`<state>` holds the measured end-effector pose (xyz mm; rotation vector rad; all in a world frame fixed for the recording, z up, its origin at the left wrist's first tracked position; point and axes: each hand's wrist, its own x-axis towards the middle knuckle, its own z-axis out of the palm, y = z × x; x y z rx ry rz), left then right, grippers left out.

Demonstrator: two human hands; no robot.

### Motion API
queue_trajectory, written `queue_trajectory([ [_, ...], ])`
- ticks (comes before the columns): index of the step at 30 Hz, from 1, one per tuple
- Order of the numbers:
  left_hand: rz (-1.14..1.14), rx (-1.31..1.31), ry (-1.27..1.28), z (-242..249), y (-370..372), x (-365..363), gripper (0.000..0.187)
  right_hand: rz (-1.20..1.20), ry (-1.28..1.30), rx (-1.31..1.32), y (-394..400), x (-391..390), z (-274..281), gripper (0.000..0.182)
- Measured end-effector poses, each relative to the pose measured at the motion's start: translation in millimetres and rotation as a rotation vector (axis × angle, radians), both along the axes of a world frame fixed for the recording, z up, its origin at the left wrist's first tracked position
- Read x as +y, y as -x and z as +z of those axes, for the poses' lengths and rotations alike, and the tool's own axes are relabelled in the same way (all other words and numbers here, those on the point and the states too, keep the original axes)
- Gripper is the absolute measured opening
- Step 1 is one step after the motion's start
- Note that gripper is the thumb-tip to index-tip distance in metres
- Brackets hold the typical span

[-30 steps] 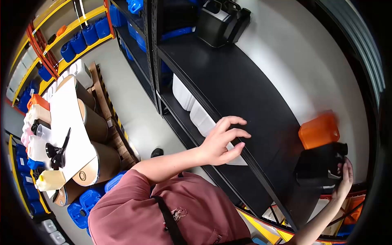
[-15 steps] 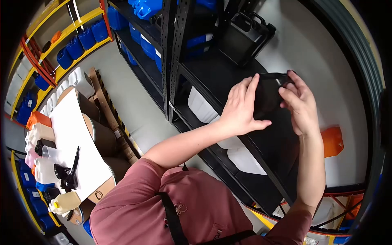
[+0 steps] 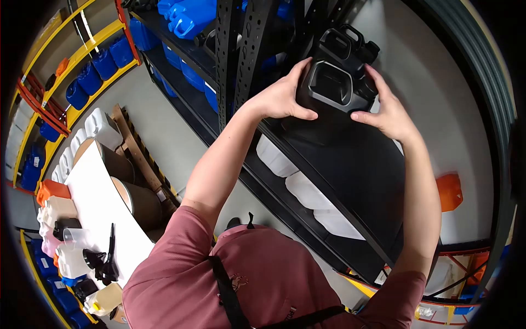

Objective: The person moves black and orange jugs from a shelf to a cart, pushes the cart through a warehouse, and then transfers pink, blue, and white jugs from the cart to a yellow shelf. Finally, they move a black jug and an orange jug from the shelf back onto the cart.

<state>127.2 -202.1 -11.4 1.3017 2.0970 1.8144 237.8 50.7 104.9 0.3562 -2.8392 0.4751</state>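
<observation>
A black jerrycan [image 3: 327, 109] with a moulded top handle and a dark cap is on the black shelf [image 3: 356, 170]. My left hand [image 3: 282, 97] grips its left side, fingers along the far edge and thumb across the near face. On the opposite side, by the cap, my right hand [image 3: 390, 112] holds it with fingers stretched along the edge and thumb at the near corner. Directly behind it stands a second black jerrycan [image 3: 335, 43], partly covered by the first.
White containers [image 3: 307, 190] fill the level below. A perforated black upright [image 3: 226, 66] rises left of my left hand. An orange can [image 3: 449, 192] is beyond my right forearm. To the left, a white tabletop [image 3: 101, 189] bears black funnels [image 3: 107, 267] and several bottles.
Both hands have moved farther away and left along the shelf with the black jerrycan, which now sits close against the other one. Its handle and cap have come into view.
</observation>
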Motion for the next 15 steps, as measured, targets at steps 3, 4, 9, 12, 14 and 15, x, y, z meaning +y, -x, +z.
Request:
queue_trajectory([
  [3,0.000,-0.027,-0.009,0,16,-3,0.122,-0.005,0.179,-0.099,20,-20,-6,0.102],
  [4,0.030,-0.030,-0.031,-3,23,-2,0.119,-0.008,0.182,-0.098,25,-22,-8,0.102],
  [9,0.109,-0.048,-0.097,-12,30,0,0.109,-0.073,0.138,0.001,53,-25,-20,0.104],
  [12,0.157,-0.076,-0.068,-15,31,4,0.105,-0.107,0.096,0.047,55,-30,-25,0.107],
  [14,0.174,-0.112,-0.061,-16,28,4,0.102,-0.141,0.012,0.100,53,-32,-26,0.109],
  [15,0.168,-0.113,-0.054,-21,31,4,0.102,-0.148,0.018,0.098,53,-32,-29,0.109],
])
